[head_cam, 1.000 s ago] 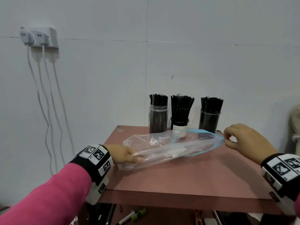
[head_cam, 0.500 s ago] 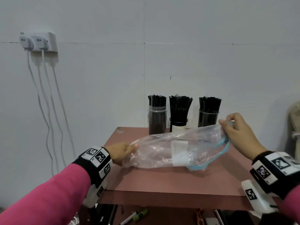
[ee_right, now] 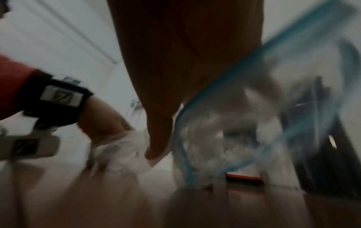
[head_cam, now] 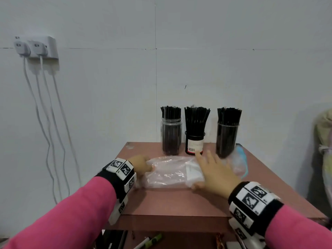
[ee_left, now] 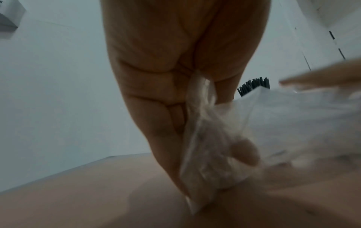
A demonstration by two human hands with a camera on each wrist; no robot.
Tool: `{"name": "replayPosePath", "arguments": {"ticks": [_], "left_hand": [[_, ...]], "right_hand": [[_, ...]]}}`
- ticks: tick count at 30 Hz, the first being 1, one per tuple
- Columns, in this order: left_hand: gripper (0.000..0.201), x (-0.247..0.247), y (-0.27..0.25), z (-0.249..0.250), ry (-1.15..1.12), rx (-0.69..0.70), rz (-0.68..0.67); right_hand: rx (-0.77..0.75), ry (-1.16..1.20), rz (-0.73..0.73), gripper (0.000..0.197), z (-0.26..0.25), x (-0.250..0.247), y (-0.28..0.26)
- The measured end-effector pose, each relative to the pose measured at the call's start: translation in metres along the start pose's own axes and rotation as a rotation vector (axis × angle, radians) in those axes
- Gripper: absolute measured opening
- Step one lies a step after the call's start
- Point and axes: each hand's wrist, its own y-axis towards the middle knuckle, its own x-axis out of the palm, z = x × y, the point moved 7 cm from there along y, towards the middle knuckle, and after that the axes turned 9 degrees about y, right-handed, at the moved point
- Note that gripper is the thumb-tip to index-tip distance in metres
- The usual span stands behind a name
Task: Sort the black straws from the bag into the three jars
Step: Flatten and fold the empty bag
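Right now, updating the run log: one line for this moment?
bag: empty, flat | left hand: grips end | right hand: pressing | jars: full

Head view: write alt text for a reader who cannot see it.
Two hands flatten an empty clear plastic bag on a reddish-brown table: the left hand grips one end, the right hand lies spread on top. Behind stand three jars packed with black straws, against a grey wall.
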Motion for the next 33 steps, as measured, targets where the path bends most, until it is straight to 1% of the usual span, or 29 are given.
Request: {"name": "replayPosePath", "arguments": {"ticks": [1, 2, 3, 4, 5, 7, 9, 10, 12, 13, 14, 15, 17, 19, 20, 21, 23, 25, 26, 27, 28, 30, 32, 33], "left_hand": [[0.053, 0.002, -0.002, 0.0, 0.018, -0.004, -0.023], [0.053, 0.005, -0.004, -0.001, 0.029, -0.008, -0.041], [0.05, 0.007, -0.004, -0.001, 0.024, -0.008, -0.045], [0.046, 0.008, -0.004, -0.002, -0.005, -0.004, -0.025], [0.043, 0.007, -0.006, -0.002, -0.045, -0.009, 0.01], [0.044, 0.003, -0.011, -0.001, -0.109, -0.004, 0.121], [0.047, -0.006, -0.02, 0.008, -0.096, 0.055, 0.279], [0.046, -0.012, -0.026, 0.015, -0.044, 0.084, 0.386], [0.037, -0.023, -0.04, 0.033, 0.033, 0.163, 0.591], [0.027, -0.027, -0.046, 0.042, -0.003, 0.207, 0.659], [0.015, -0.031, -0.052, 0.049, -0.085, 0.245, 0.693], [0.014, -0.033, -0.053, 0.055, -0.198, 0.283, 0.693], [0.037, -0.035, -0.051, 0.063, -0.45, 0.324, 0.65], [0.045, -0.035, -0.05, 0.07, -0.766, 0.332, 0.561], [0.051, -0.032, -0.05, 0.073, -0.938, 0.305, 0.471], [0.054, -0.026, -0.048, 0.077, -1.117, 0.268, 0.344], [0.056, -0.017, -0.048, 0.088, -1.376, 0.253, 0.109], [0.053, -0.012, -0.046, 0.093, -1.591, 0.277, -0.044], [0.05, -0.011, -0.048, 0.094, -1.687, 0.272, -0.087], [0.048, -0.009, -0.046, 0.091, -1.771, 0.257, -0.098], [0.045, -0.01, -0.045, 0.088, -1.828, 0.252, -0.078], [0.041, -0.014, -0.039, 0.079, -1.854, 0.231, 0.032], [0.037, -0.017, -0.032, 0.067, -1.835, 0.18, 0.163], [0.035, -0.018, -0.03, 0.062, -1.83, 0.153, 0.219]], "right_hand": [[0.027, 0.123, -0.109, 0.09, 0.007, 0.006, 0.003], [0.023, 0.204, -0.192, 0.07, 0.011, 0.008, 0.004], [0.014, 0.231, -0.231, 0.05, 0.012, 0.006, 0.003], [0.006, 0.238, -0.234, 0.036, 0.014, 0.004, 0.004], [0.004, 0.236, -0.224, 0.028, 0.015, 0.003, 0.004], [0.006, 0.239, -0.127, 0.029, 0.018, -0.004, 0.006], [0.014, 0.393, 0.031, 0.028, 0.025, -0.019, 0.007], [0.009, 0.499, 0.129, 0.029, 0.028, -0.028, 0.006], [-0.021, 0.727, 0.307, 0.03, 0.029, -0.047, 0.001], [-0.041, 0.856, 0.372, 0.03, 0.028, -0.054, -0.002], [-0.062, 0.979, 0.417, 0.029, 0.023, -0.061, -0.006], [-0.09, 1.098, 0.452, 0.028, 0.017, -0.067, -0.009], [-0.145, 1.314, 0.503, 0.025, 0.005, -0.076, -0.014], [-0.17, 1.515, 0.502, 0.022, -0.005, -0.078, -0.017], [-0.173, 1.624, 0.469, 0.021, -0.012, -0.076, -0.017], [-0.18, 1.733, 0.423, 0.022, -0.019, -0.072, -0.016], [-0.205, 1.919, 0.307, 0.028, -0.031, -0.061, -0.013], [-0.215, 2.054, 0.187, 0.033, -0.039, -0.052, -0.011], [-0.23, 2.083, 0.141, 0.033, -0.041, -0.05, -0.011], [-0.253, 2.073, 0.116, 0.033, -0.041, -0.049, -0.011], [-0.275, 2.024, 0.126, 0.032, -0.039, -0.05, -0.011], [-0.274, 1.809, 0.262, 0.036, -0.026, -0.056, -0.014], [-0.243, 1.594, 0.438, 0.052, -0.008, -0.064, -0.021], [-0.25, 1.527, 0.489, 0.056, -0.002, -0.068, -0.027]]}}
